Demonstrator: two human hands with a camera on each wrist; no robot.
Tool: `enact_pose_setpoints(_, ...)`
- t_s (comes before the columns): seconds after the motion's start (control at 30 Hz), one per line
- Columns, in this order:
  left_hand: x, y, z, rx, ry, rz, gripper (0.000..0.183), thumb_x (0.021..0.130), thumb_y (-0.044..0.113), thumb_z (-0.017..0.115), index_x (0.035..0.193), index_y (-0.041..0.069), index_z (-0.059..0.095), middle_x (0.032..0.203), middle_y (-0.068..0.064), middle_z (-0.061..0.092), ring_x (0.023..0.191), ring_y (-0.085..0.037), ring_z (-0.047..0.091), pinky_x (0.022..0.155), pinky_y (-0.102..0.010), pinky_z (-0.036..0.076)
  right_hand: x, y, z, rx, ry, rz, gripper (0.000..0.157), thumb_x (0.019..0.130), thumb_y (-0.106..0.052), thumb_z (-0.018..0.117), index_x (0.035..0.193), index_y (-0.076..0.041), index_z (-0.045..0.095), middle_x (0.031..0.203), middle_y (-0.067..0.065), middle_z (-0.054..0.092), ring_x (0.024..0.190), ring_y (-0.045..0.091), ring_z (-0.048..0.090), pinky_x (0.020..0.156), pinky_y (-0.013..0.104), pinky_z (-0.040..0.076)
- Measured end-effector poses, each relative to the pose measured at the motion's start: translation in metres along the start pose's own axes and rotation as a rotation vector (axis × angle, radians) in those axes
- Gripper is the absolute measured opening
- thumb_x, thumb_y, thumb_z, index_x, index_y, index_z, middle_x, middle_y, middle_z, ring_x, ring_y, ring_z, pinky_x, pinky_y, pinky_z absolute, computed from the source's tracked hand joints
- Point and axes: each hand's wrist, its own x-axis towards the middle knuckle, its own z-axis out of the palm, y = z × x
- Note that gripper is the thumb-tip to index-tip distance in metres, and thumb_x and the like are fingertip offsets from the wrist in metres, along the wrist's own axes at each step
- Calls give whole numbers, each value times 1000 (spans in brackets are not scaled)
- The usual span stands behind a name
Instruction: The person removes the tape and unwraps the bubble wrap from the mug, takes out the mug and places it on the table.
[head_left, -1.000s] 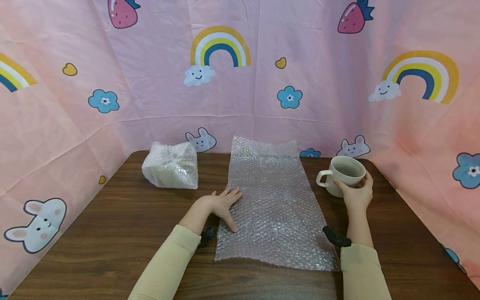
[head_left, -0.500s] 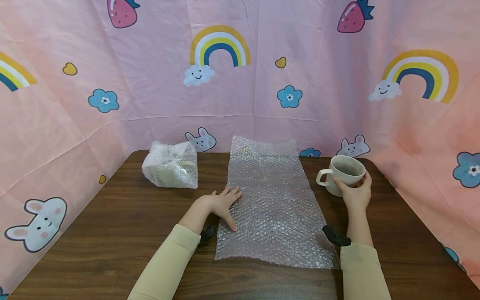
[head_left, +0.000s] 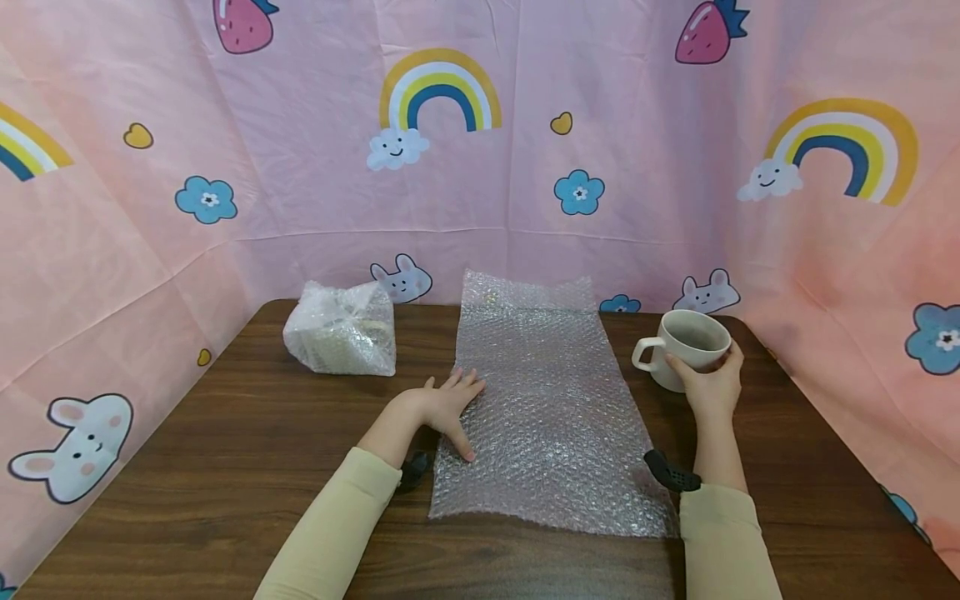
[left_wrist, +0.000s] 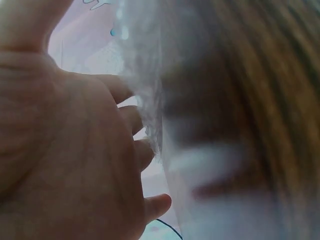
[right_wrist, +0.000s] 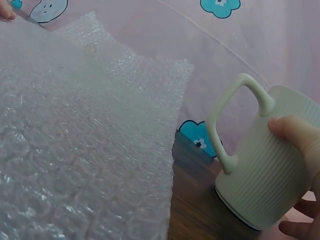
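A long sheet of bubble wrap (head_left: 547,417) lies flat along the middle of the table. My left hand (head_left: 447,410) rests on its left edge, fingers spread and fairly straight; the left wrist view shows the palm and fingertips at the wrap's edge (left_wrist: 145,75). On the right, my right hand (head_left: 712,387) grips a pale ribbed mug (head_left: 678,367) around its side, thumb in front and fingers behind. The mug's handle (right_wrist: 215,125) points left toward the wrap, and its mouth faces up. In the right wrist view the thumb presses the ribbed wall near the handle.
A bundle in bubble wrap (head_left: 341,333) sits at the back left of the brown wooden table (head_left: 217,467). A pink patterned cloth (head_left: 315,183) hangs close behind the table and along both sides. The wrap's far end curls up against the cloth.
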Motion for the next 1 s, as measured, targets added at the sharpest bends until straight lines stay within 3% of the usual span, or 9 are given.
enact_pose_setpoints(0.33,-1,1,-1,9,-1,5,116,70,45,84,154,9,13,159,-13,-3,144,-30,-9,107,-63,-6,1,0,2,-26,-1,-21,102,78,-32,79,153,-16,12,153,8,25,138,27,25,111,46,21)
enact_pose_setpoints(0.6,0,2,-1,23,-3,7,114,70,45,84,154,10,15,159,-12,-1,144,-30,-5,108,-62,-4,0,-6,0,-17,-7,-37,108,79,-36,78,155,-20,3,158,5,15,141,23,18,113,43,17)
enact_pose_setpoints(0.83,-1,1,-1,10,0,19,112,72,47,82,154,11,15,159,-12,-1,144,-30,-6,108,-62,-5,-1,-14,-2,-13,16,-73,106,80,-37,77,155,-18,5,158,4,15,142,21,17,113,40,16)
enact_pose_setpoints(1.0,-1,0,-2,-6,33,27,111,72,47,81,154,12,17,159,-11,0,144,-30,-7,108,-62,-5,-1,-18,-4,-21,44,-144,103,79,-34,78,155,-16,10,157,4,19,141,18,19,113,38,17)
